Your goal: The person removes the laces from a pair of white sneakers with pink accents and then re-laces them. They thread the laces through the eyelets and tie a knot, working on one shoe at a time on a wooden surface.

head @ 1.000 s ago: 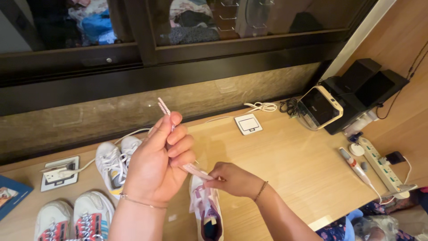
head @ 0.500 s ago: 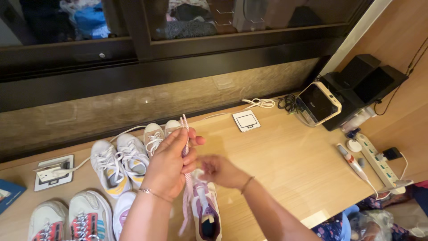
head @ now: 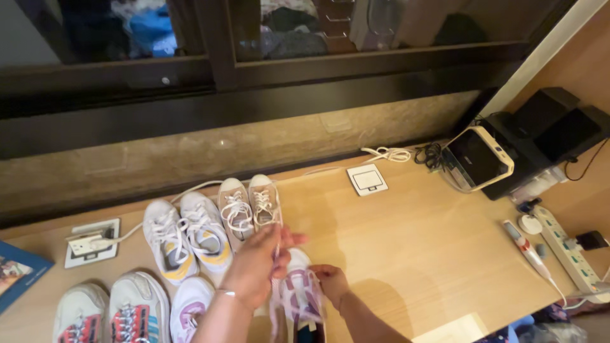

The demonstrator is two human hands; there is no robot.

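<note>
A: While the left hand (head: 257,267) lifts the lace (head: 277,249) up over the shoe, where's the shoe itself?
B: White-and-purple sneaker (head: 298,305), bottom centre of the wooden tabletop (head: 413,248), toe pointing away from the person. Its mate (head: 190,305) lies just to the left, partly behind the forearm.
A: Grip on the left?
B: Fingers closed together, pinched on the lace w/ thumb out toward the right. Lace runs taut from the pinch down to the eyelets.
A: And the right hand (head: 332,282)?
B: Low, at the right side of the sneaker's upper, fingers curled in at the eyelet row. Looks closed on the lace or the tongue edge, but can't tell which; too small and partly hidden.
A: So what step, in your view?
B: I'd judge mid-lacing: one end drawn up tight, other hand working the eyelets. Roughly partway, since lace crossings show over the front only.
A: Next move needs what?
B: Probably keeping tension w/ the left while the right guides the lace tip at the next eyelet. Needs a steady shoe; it's free on the table, could slide.
A: Other stuff nearby?
B: Beige sneakers (head: 251,206) just beyond the left hand, white pair w/ yellow trim (head: 184,235) beside those, white-and-red pair (head: 111,314) far left. Power strip (head: 569,251) and a black printer (head: 546,136) well apart at right.
</note>
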